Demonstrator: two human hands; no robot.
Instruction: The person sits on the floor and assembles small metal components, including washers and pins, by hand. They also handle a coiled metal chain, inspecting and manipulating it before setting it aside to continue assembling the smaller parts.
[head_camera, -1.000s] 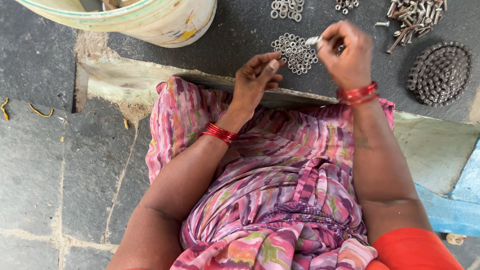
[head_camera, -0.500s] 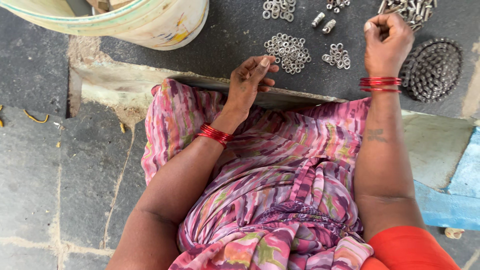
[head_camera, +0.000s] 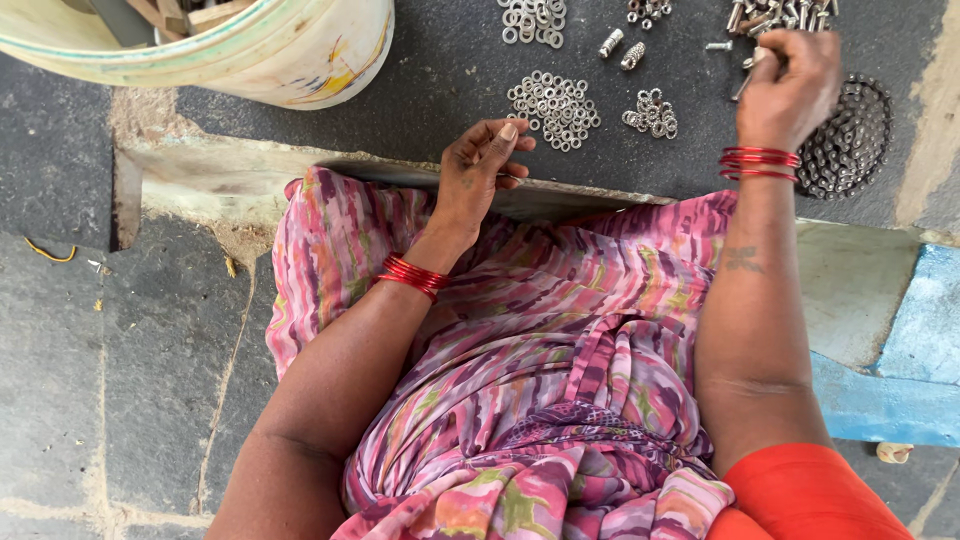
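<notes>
Sitting with a pink patterned cloth (head_camera: 540, 330) spreading over the lap, just below the middle heap of washers (head_camera: 553, 108) lying on a dark slab (head_camera: 440, 80). Standing up and to the left of that heap, a pale bucket (head_camera: 300, 50), partly running out of the top edge. Lying well to the right of the heap, a coiled chain (head_camera: 850, 135), dark and round. Resting just below and left of the heap, at the slab's near edge, the left hand (head_camera: 480, 165), fingers loosely curling with the thumb pressing toward the forefinger; not showing clearly whether anything is pinched there. Hovering far to the right of the heap, touching the chain's left rim, the right hand (head_camera: 790, 85), fingers curling tight and gripping a slim bolt (head_camera: 745, 88) that is poking out at its left side. Circling both wrists, red bangles (head_camera: 758, 162). Lying up and right of the heap, above the right hand, a pile of bolts (head_camera: 775, 15). Lying straight above the heap, a second cluster of washers (head_camera: 530, 18). Sitting just right of the heap, a small bunch of nuts (head_camera: 652, 112). Lying between that bunch and the upper cluster, two short threaded pieces (head_camera: 620, 48).
</notes>
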